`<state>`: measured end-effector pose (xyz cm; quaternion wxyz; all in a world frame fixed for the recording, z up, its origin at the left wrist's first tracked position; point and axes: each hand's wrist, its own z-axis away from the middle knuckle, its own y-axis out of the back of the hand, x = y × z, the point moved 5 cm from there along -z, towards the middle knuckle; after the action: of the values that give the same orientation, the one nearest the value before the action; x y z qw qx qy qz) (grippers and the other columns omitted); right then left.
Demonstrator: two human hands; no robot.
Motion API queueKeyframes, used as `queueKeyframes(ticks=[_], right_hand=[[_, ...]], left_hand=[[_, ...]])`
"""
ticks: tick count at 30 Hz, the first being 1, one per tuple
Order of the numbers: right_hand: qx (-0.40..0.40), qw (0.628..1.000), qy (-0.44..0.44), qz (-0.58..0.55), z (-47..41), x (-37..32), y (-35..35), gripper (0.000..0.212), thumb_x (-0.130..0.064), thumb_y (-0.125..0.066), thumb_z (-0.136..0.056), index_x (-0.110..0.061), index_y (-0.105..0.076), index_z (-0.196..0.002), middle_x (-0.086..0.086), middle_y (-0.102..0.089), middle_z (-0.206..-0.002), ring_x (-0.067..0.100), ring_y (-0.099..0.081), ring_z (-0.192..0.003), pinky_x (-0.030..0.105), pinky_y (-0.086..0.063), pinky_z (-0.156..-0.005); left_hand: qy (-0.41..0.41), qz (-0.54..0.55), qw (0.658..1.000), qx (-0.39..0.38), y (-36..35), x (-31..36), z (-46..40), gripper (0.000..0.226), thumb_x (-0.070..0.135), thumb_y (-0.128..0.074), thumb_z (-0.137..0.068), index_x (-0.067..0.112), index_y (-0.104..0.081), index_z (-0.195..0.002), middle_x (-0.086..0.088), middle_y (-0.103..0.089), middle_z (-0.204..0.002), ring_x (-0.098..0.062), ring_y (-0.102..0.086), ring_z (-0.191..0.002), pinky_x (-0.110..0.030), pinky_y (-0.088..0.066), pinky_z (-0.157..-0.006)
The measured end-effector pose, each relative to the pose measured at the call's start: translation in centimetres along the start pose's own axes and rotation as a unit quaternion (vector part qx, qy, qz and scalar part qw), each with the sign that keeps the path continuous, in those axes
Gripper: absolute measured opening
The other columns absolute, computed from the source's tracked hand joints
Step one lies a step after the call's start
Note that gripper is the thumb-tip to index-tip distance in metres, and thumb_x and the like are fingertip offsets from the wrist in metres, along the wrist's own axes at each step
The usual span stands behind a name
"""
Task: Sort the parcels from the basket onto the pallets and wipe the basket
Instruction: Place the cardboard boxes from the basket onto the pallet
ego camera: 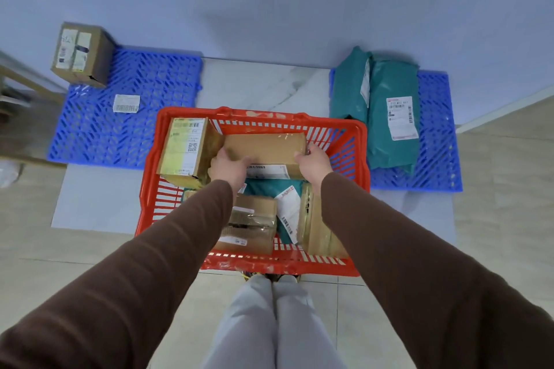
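A red plastic basket [150, 189] stands on the floor in front of me, holding several parcels. My left hand [229, 166] and my right hand [313, 165] grip the two ends of a brown cardboard box [265, 145] at the basket's far side. A taller labelled box [184, 153] stands in the far left corner. Nearer me lie a taped box [251, 223], a teal bag [269, 187] with a white label, and another box [314, 228] on the right. The left blue pallet [120, 135] carries one cardboard box [81, 54]. The right blue pallet [434, 159] carries two teal bags [386, 117].
A loose white label [126, 103] lies on the left pallet. Wooden furniture [18, 90] stands at the far left edge. A pale wall rises behind the pallets. My legs and shoes [269, 277] are right behind the basket's near rim.
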<state>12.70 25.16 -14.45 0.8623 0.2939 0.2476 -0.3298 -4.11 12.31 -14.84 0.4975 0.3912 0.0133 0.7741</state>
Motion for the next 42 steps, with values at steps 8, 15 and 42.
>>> queueKeyframes(ticks=[8, 15, 42], right_hand=[[-0.024, 0.989, 0.005, 0.149, -1.5, 0.9, 0.8, 0.051, -0.023, -0.044, -0.105, -0.022, -0.032, -0.155, 0.003, -0.055, -0.136, 0.022, -0.056, -0.114, 0.033, -0.045, -0.095], [-0.014, 0.987, -0.009, 0.163, -2.2, 1.2, 1.3, 0.046, -0.017, -0.042, -0.104, -0.018, -0.038, -0.150, 0.007, -0.055, -0.136, 0.024, -0.056, -0.114, 0.033, -0.043, -0.096], [-0.203, 0.971, -0.060, -0.110, 5.2, -4.2, -17.1, 0.096, -0.053, -0.073, -0.078, -0.032, -0.023, -0.157, 0.002, -0.041, -0.155, 0.025, -0.046, -0.136, 0.050, -0.041, -0.113]], left_hand=[[0.010, -0.015, 0.999, 0.050, -0.4, -0.6, 0.8, 0.082, 0.035, -0.069, -0.086, 0.013, -0.030, -0.155, -0.011, -0.032, -0.154, -0.036, -0.043, -0.136, -0.053, -0.036, -0.115], [-0.019, -0.010, 0.998, 0.067, -0.4, -0.5, 1.4, 0.081, 0.032, -0.068, -0.088, 0.014, -0.027, -0.156, -0.010, -0.030, -0.155, -0.033, -0.044, -0.135, -0.051, -0.036, -0.115], [-0.097, -0.131, 0.969, 0.186, 10.8, -1.9, 2.4, 0.062, 0.005, -0.064, -0.087, 0.020, -0.046, -0.144, -0.012, -0.041, -0.148, -0.033, -0.035, -0.136, -0.038, -0.031, -0.114]])
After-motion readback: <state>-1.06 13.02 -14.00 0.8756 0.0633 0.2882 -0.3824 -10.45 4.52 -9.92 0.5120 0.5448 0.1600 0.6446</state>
